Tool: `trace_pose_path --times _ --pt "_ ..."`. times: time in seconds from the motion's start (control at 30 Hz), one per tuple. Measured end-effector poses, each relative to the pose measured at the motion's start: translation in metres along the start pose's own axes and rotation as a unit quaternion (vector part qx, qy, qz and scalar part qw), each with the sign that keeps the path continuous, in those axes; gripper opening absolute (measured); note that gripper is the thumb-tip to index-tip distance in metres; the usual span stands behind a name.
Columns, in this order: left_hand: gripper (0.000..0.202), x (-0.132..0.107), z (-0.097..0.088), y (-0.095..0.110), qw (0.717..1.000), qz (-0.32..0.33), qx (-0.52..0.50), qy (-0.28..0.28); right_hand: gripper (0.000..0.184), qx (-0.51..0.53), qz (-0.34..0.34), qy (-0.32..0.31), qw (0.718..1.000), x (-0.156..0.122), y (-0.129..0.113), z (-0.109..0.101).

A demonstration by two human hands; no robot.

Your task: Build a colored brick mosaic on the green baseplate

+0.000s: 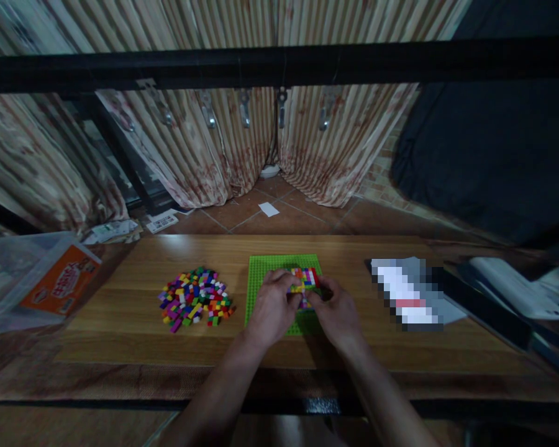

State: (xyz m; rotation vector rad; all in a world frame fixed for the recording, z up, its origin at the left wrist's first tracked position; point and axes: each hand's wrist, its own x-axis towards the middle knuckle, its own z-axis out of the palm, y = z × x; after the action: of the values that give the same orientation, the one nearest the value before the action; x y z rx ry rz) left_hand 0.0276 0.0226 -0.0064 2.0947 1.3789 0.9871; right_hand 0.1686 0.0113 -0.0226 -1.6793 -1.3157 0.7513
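A green studded baseplate (259, 266) lies on the wooden board in front of me. Over it is a small block of multicoloured toy bricks (306, 277), with red, yellow, white, orange and purple pieces. My left hand (274, 305) grips its left side, fingers curled over the top and thumb at the near edge. From the right, my right hand (338, 311) pinches the opposite side, thumb inward. My fingers hide part of the build, and I cannot tell whether it touches the baseplate. To the left lies a pile of loose toy bricks (195, 297) in many colours.
The wooden board (121, 329) spans the view. A clear plastic tub (23, 279) with an orange label stands left. At right are a blurred-out packet (405, 295) and a white object (517, 288). A dark bar (279, 65) crosses above, before striped curtains (223, 143).
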Motion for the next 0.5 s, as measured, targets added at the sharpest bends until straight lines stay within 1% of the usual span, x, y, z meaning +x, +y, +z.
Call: trace_pose_path --times 0.27,0.33,0.4,0.5 --pt "0.016 -0.003 0.000 0.000 1.000 0.012 0.006 0.020 0.049 -0.021 -0.001 -0.004 1.000 -0.005 0.002 -0.001" --pt "0.015 -0.005 -0.004 -0.001 1.000 0.013 0.000 0.019 0.052 0.005 0.016 -0.017 1.000 -0.007 0.004 -0.004" --pt "0.015 -0.007 -0.010 -0.002 1.000 0.008 0.000 0.017 0.053 0.055 0.044 -0.030 0.997 -0.009 0.005 -0.008" --pt "0.016 -0.009 -0.022 -0.010 0.999 -0.011 0.019 0.025 0.052 0.095 0.077 -0.030 0.992 -0.009 0.005 -0.013"
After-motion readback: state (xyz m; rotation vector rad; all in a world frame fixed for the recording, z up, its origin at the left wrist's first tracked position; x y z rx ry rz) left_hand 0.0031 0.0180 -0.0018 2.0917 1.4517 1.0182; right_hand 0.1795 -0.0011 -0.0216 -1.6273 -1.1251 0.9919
